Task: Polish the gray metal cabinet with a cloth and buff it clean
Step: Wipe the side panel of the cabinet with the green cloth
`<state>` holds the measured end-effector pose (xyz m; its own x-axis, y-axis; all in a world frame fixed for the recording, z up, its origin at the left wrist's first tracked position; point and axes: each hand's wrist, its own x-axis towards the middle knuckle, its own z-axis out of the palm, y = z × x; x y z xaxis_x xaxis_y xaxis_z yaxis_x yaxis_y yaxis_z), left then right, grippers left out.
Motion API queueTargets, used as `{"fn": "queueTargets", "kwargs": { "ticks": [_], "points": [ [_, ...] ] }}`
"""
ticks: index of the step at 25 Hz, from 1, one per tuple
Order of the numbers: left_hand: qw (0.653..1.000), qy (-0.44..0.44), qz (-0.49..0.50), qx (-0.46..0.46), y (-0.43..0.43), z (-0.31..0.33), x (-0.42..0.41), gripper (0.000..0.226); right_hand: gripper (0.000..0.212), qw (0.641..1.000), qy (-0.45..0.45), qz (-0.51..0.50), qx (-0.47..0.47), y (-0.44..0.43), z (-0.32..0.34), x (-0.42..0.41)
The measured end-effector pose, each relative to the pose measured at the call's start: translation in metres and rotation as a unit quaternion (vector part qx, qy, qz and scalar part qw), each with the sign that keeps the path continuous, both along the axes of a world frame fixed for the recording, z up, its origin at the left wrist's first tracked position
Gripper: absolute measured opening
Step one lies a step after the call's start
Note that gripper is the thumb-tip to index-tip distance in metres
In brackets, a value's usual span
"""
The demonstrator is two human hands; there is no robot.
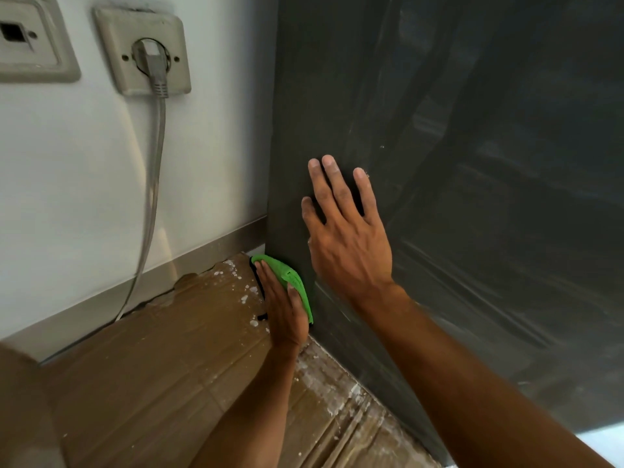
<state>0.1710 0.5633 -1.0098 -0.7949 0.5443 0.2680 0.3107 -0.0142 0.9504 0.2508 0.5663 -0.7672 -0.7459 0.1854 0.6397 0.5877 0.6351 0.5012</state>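
Head view, looking down at the foot of a gray metal cabinet [472, 197]. Dark side panel upright across the right half of the view, vertical left edge just beside the white wall, surface marked with pale streaks and smears.

Green cloth [292, 276]: folded, held against the panel's lowest left corner, just above the cardboard sheet [152, 366] covering the floor. Gripped by the left hand [285, 312], thumb over the front of the fold, fingers along its outer side.

Right hand [347, 238]: released, flat on the panel, fingers straight and spread, directly above the cloth and apart from it; probably bracing.

Key relation: cloth at the bottom end of the panel's long vertical edge, nearly all streaked metal lying upward and to the right of it. Likely next stroke therefore upward along that edge or rightward along the base. Left hand nearer the work; right hand in the path of an upward stroke, so probably needing to shift.

Background: wall socket [143, 50] with gray plug and cable [153, 163] hanging toward the baseboard [202, 251].
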Motion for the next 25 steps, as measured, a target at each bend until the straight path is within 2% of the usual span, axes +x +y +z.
{"fn": "queueTargets", "kwargs": {
  "ticks": [3,10,14,21,25],
  "points": [
    [0.999,-0.036,0.003,-0.004,0.001,-0.005,0.003,0.072,0.053,1.000,-0.005,0.001,-0.004,0.000,-0.005,0.001],
    [0.997,-0.067,-0.011,-0.035,-0.002,-0.001,0.005,0.076,0.064,0.999,-0.032,-0.006,-0.016,-0.001,-0.017,0.003],
    [0.996,-0.076,-0.024,-0.046,-0.006,0.002,0.007,0.079,0.053,0.998,-0.066,-0.013,-0.013,-0.003,-0.036,0.008],
    [0.994,-0.090,-0.028,-0.047,-0.006,0.004,0.011,0.084,0.034,0.997,-0.073,-0.015,-0.022,0.004,-0.057,0.010],
    [0.994,-0.092,-0.031,-0.055,-0.008,0.002,0.016,0.076,0.045,0.992,-0.122,-0.019,-0.040,0.000,-0.080,0.015]
  ]
}}
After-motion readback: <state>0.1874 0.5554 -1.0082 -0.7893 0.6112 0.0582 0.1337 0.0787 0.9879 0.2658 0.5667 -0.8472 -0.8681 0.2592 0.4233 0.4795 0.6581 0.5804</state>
